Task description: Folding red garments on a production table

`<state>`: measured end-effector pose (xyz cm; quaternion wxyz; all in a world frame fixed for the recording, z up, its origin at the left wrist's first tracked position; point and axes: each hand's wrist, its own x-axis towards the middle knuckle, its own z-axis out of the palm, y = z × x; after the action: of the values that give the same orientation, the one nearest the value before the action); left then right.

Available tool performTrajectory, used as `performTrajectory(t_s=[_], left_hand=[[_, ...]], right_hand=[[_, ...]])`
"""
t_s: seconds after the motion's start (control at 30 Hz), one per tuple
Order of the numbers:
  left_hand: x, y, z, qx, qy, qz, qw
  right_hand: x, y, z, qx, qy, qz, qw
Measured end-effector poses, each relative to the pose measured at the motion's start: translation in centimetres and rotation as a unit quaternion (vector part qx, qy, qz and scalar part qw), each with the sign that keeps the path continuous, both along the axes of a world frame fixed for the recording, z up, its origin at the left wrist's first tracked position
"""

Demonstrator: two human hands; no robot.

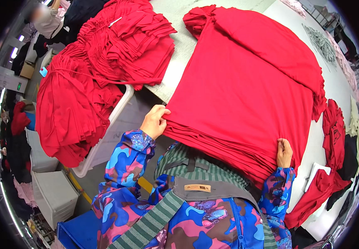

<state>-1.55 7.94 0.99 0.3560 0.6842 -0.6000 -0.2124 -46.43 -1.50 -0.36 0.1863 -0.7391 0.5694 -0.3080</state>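
A thick stack of red fabric garments [238,81] lies in front of me, its near edge showing several layers that hang over the table's front. My left hand [155,120] pinches the stack's near left corner between thumb and fingers. At the near right, my right hand [284,153] rests on the same stack with its fingers bent at the top layer; whether it grips the cloth I cannot tell. The far part of the stack is folded over in a loose, bulky roll.
Tied bundles of red cloth [126,46] sit at the left, partly over a white plastic bin [104,140]. Grey strips [321,43] lie on the pale table [279,18]. Red garments [317,193] are at the right. A blue bin [76,230] stands low left; a person [45,21] is beyond.
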Motion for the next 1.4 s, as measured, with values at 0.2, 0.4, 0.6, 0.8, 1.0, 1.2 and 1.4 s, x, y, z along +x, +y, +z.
performTrajectory(t_s=[0.2, 0.4, 0.6, 0.8, 1.0, 1.2, 1.4], left_hand=[[0.1, 0.0, -0.5, -0.081, -0.088, -0.002, 0.993], [-0.2, -2.0, 0.6, -0.012, 0.524, 0.066, 0.849], [-0.3, -4.3, 4.1, 0.031, 0.704, -0.009, 0.710], [-1.7, -8.0, 4.8, 0.060, 0.718, -0.033, 0.692], [-0.2, -9.0, 10.0, 0.052, 0.648, -0.002, 0.760], [-3.7, -9.9, 17.0, -0.013, 0.613, -0.041, 0.789], [-0.5, -7.7, 20.9, -0.124, 0.580, -0.092, 0.800]], right_hand=[[5.0, 0.9, 3.4, 0.095, -0.126, 0.025, 0.987], [9.6, 2.7, 4.0, 0.000, 0.050, 0.129, 0.990], [-0.2, 1.8, 2.3, 0.016, 0.129, -0.089, 0.987], [-12.0, 2.4, 4.1, 0.078, 0.215, -0.226, 0.947], [-11.6, -1.9, 6.0, 0.164, -0.529, -0.296, 0.778], [-14.1, -3.8, 9.5, 0.051, -0.772, -0.053, 0.632], [-13.0, -3.8, 14.7, -0.071, -0.612, -0.137, 0.776]])
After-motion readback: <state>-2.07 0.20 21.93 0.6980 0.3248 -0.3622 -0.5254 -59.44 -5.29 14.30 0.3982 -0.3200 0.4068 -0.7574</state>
